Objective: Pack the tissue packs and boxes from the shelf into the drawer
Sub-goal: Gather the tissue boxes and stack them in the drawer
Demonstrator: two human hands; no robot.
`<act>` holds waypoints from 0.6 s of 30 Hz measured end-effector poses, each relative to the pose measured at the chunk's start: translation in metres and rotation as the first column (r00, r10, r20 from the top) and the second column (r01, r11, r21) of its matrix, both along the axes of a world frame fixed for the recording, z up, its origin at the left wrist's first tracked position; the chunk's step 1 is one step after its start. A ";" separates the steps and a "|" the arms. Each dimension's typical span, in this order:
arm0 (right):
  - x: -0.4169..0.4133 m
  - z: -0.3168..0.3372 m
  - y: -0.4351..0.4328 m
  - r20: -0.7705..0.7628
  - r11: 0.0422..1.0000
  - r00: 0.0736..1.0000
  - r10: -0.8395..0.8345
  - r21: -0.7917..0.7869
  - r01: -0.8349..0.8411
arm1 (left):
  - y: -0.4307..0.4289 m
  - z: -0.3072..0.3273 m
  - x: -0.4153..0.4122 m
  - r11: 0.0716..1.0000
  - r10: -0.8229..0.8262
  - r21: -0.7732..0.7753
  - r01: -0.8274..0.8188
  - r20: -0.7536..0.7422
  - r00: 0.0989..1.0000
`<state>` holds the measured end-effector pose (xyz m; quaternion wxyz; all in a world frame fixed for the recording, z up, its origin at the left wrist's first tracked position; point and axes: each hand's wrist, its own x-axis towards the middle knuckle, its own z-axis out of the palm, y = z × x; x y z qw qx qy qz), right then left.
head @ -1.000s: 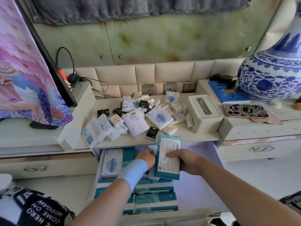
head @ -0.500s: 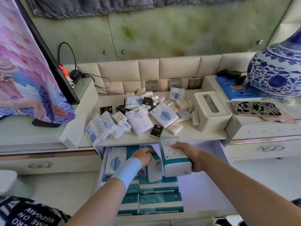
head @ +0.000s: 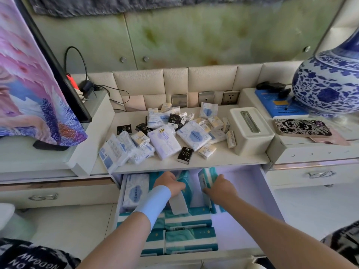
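A screen point(head: 29, 84) with a pink and violet picture is seen up and to the left of the open drawer point(head: 252, 210). Directly above the drawer, the shelf point(head: 223, 160) is strewn with loose tissue packs: long white packs printed in blue point(head: 165, 142), small cream pocket packs point(head: 206, 151) and small black pocket packs point(head: 185, 155) marked "Face". They are heaped together, several overlapping.

Inside the drawer, a white pack with a blue oval point(head: 136, 191) is laid flat along the left wall. Just right of it, the left grip point(head: 171, 183), worn with a pale blue wristband, is curled over a tilted teal pack point(head: 184, 181), whose pale grey end face is turned toward the camera. The right grip point(head: 219, 189) is closed round a teal-and-white pack point(head: 204, 179) set on edge near the drawer's middle, thumb on its near side and fingers over its top. A narrow gap is left between the two held packs. At the drawer's front left, flat teal packs point(head: 190, 239) with white bands are lined up in rows; the drawer's right half shows bare floor.

On the shelf above the drawer's right rear corner, a white tissue box point(head: 250, 131) with a slotted lid is placed. Further right of the drawer, a patterned phone case point(head: 303, 128) and a blue-and-white vase point(head: 328, 90) are seen on a higher worktop.
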<state>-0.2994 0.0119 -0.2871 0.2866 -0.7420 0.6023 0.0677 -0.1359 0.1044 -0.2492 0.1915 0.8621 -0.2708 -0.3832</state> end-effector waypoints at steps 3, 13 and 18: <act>0.004 -0.001 -0.006 0.028 0.992 0.997 0.075 0.100 -0.078 | 0.005 -0.002 0.005 0.999 0.024 -0.024 -0.024 0.007 1.000; 0.004 -0.002 0.000 0.008 0.962 1.000 -0.011 0.273 0.009 | 0.019 -0.013 0.006 0.969 0.201 -0.152 -0.196 0.021 0.979; 0.018 0.013 0.013 -0.255 0.976 0.946 0.198 -0.038 -0.214 | 0.016 -0.008 0.004 0.997 0.073 -0.007 -0.074 -0.038 0.997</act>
